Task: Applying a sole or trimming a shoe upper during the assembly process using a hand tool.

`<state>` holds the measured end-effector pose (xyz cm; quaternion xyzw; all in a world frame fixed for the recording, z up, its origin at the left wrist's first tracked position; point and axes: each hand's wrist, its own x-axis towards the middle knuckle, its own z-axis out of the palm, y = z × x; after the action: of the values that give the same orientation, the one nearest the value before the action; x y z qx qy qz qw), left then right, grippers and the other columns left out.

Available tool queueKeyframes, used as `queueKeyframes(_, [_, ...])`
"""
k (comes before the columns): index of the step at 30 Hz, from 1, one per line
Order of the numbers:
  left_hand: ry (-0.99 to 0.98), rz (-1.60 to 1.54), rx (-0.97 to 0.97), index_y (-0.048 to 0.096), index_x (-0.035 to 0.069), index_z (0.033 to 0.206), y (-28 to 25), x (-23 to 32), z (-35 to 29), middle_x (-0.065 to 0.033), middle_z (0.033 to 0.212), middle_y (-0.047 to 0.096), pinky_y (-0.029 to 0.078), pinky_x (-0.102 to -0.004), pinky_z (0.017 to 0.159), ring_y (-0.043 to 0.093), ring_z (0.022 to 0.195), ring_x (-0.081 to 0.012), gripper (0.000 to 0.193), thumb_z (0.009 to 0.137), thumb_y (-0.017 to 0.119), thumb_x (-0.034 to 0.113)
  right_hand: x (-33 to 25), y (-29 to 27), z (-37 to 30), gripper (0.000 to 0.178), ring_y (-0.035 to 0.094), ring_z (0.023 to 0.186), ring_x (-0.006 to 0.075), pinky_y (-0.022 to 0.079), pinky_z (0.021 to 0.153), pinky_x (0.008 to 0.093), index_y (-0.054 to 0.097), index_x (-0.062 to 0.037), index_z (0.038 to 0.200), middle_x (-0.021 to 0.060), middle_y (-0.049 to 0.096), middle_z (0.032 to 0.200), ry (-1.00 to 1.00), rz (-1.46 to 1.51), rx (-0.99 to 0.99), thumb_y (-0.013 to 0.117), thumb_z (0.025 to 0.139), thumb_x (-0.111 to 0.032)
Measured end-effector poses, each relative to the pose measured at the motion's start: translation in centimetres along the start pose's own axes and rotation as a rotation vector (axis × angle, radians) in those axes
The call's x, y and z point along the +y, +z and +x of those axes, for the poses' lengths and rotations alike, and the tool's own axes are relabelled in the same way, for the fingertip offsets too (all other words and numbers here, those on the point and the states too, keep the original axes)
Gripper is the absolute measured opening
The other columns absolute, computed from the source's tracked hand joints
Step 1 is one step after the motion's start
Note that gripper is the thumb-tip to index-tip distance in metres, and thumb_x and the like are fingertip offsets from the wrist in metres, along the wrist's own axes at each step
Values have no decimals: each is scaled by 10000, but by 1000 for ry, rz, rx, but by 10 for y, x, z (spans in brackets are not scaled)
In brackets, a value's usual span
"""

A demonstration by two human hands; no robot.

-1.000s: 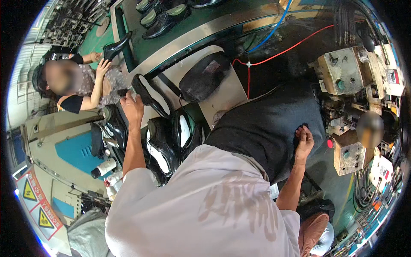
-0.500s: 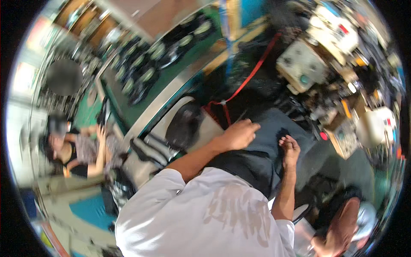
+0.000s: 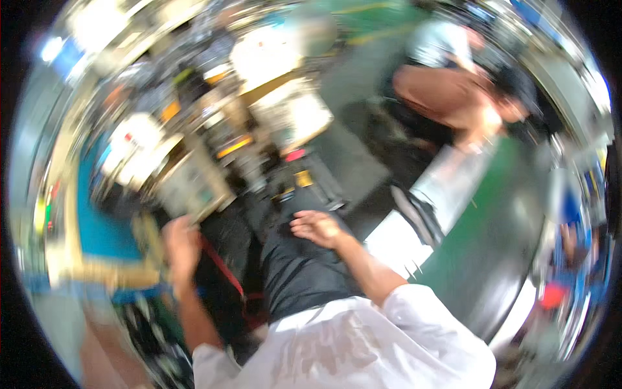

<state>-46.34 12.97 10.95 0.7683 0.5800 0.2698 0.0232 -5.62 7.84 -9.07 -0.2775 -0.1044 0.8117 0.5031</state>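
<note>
My left hand (image 3: 181,246) is raised on the left beside a beige machine box (image 3: 197,185). Motion smears its fingers, so their pose and anything in them cannot be made out. Over my dark-trousered lap (image 3: 301,275) hovers my right hand (image 3: 316,228), fingers loosely stretched and nothing visible in them. To the right of that hand, a dark shoe (image 3: 418,214) lies at the edge of a pale worktop. A red cord (image 3: 223,267) runs down between my left forearm and my legs.
Blurred white-and-beige machines (image 3: 288,113) stand ahead and to the left. A bent-over co-worker (image 3: 440,91) is at the far right, close to a green belt or table surface (image 3: 466,240). A blue panel with a wooden frame (image 3: 107,214) borders the left.
My view has swung right; the machines now lie ahead and left, and the co-worker at far right. The rows of shoes have left view. My hands are farther apart.
</note>
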Motion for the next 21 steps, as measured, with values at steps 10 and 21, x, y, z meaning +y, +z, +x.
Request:
queueKeyframes(10, [-343,-98,610,771,-16,1070,-33,-203,154,-239,1071,772,589,-483,896,738,978,-348,399,914,843,344,22,3,20,388,743,1070,356,634,928,490,521,-32,1412,215,703,1203,-7,24,97,577,1035,-111])
queueKeyframes(21, [-223,536,427,760,320,1280,2,-300,145,-206,1305,669,531,-521,926,563,1277,-376,302,1049,623,459,11,0,30,349,722,1071,316,623,943,463,493,-21,1420,167,672,1200,61,-85,77,541,1085,-110])
